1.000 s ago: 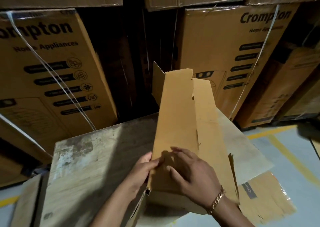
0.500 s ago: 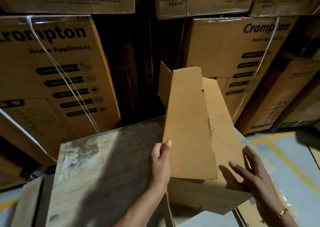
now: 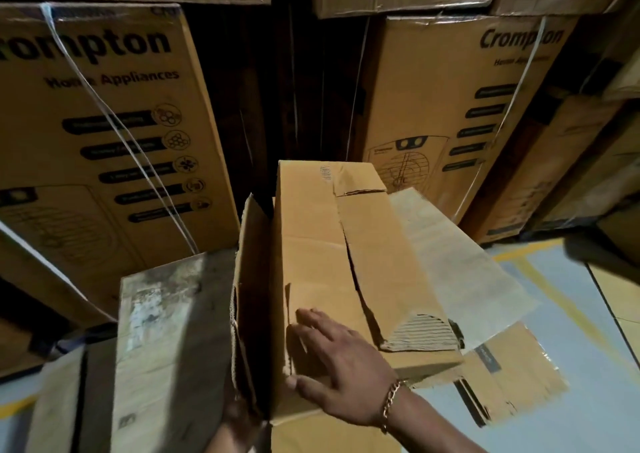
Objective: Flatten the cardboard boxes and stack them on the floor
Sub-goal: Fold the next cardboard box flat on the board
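A plain brown cardboard box [image 3: 311,251] is in front of me, partly collapsed, its panels tilted and torn along one seam. My right hand [image 3: 332,366] lies flat on its near lower panel with fingers spread, a gold bracelet on the wrist. My left hand [image 3: 239,418] is mostly hidden below the box's upright left flap [image 3: 251,279]; only the wrist area shows, so its grip is unclear. Flattened cardboard [image 3: 498,380] lies on the floor at the right, under a pale sheet [image 3: 460,272].
A worn wooden board [image 3: 166,348] stands at my left. Tall printed appliance cartons [image 3: 104,123] with white straps, and more cartons [image 3: 460,106], wall off the back, with a dark gap between. Grey floor with yellow lines [image 3: 554,300] lies at the right.
The box has tipped down and away from me, lying flatter. My right hand moved from the box's right edge onto its near panel. My left hand dropped from the left edge to below the flap.
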A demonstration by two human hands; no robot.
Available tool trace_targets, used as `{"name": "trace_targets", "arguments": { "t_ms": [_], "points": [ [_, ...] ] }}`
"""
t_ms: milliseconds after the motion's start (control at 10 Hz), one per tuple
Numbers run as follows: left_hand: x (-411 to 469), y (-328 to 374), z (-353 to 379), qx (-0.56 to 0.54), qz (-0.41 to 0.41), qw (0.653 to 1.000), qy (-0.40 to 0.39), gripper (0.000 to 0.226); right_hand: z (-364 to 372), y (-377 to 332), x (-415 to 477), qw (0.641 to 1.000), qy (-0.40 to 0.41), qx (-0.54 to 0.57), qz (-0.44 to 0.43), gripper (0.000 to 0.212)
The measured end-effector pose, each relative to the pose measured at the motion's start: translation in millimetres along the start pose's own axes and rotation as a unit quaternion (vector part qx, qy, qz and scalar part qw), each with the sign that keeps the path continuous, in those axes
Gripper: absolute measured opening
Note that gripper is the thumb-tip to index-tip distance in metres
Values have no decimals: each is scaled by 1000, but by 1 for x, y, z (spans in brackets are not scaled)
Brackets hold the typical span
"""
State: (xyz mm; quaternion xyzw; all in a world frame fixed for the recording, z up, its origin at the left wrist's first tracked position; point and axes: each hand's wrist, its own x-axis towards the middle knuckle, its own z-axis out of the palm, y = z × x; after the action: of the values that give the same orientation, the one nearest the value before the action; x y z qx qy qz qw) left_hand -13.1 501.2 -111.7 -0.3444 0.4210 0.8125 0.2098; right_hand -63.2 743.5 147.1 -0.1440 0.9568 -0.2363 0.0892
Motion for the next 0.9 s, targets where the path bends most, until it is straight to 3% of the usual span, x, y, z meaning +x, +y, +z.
{"name": "trace_targets", "arguments": {
  "t_ms": [100,200,300,400,500,600,700,800,900],
  "points": [
    [-6,102,89,-82,-115,988,60,87,-2,6,3,998,50,21,35,63],
    [-33,129,106,73,-8,996,57,87,-14,45,12,988,78,-36,127,64],
    [-34,149,110,243,61,964,85,95,-27,83,21,959,-19,-114,257,92],
    [-47,158,138,402,223,887,36,78,-28,91,31,941,-46,-114,316,114],
    [-66,162,180,603,395,692,-27,79,-20,81,46,928,-48,-119,349,120],
    [-75,157,219,769,389,495,-115,97,-18,75,58,916,-61,-126,377,116],
    [-69,151,248,856,309,388,-148,109,-22,77,63,913,-67,-115,387,99],
    [-56,153,266,888,240,366,-142,117,-19,86,61,917,-48,-129,374,92],
    [-58,150,281,911,227,319,-132,118,-18,86,54,940,33,-166,295,50]
  ]
}}
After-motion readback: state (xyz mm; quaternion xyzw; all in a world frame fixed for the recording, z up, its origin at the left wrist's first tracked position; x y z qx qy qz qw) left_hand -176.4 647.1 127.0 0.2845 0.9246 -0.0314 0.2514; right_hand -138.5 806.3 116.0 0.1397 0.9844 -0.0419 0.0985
